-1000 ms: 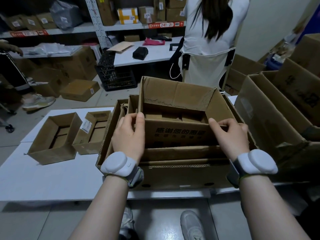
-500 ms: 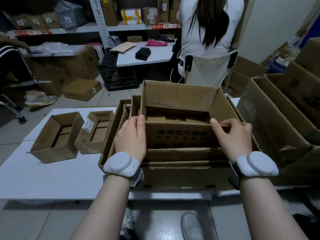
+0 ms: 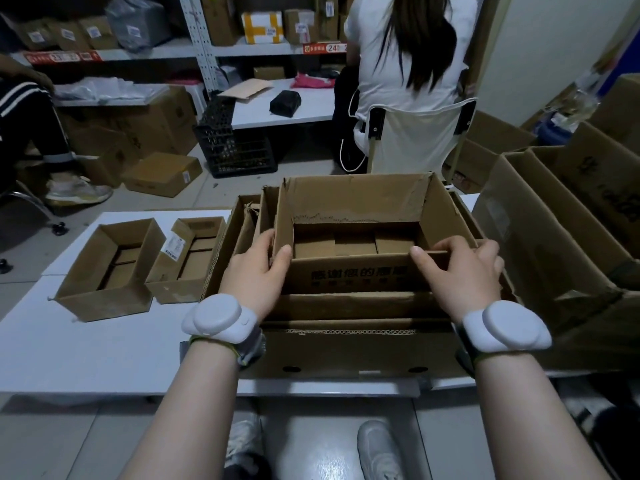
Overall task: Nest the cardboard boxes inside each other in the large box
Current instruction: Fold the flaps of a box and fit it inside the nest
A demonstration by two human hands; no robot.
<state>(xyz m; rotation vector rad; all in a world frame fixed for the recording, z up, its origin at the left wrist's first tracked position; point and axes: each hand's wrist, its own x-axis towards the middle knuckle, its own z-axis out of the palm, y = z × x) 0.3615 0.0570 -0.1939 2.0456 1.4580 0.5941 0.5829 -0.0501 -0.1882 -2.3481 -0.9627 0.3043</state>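
The large cardboard box [image 3: 346, 351] stands at the table's front edge, with another box nested in it. Inside those sits an open-topped box with printed characters on its near wall [image 3: 356, 202]. My left hand [image 3: 254, 271] grips its near left corner, thumb inside the wall. My right hand [image 3: 460, 271] grips the near right corner the same way. Two smaller open boxes wait on the table to the left: one [image 3: 104, 289] at the far left, one with a white label [image 3: 183, 261] beside the large box.
The white table [image 3: 86, 351] carries the boxes. Tall open cardboard boxes [image 3: 554, 244] crowd the right side. A person sits on a white chair [image 3: 415, 140] just behind the table. Shelves, floor boxes and a black crate [image 3: 235, 143] lie beyond; another person sits far left.
The printed box has sunk a little lower into the nested boxes, with both hands still holding its near corners. The view has tilted slightly.
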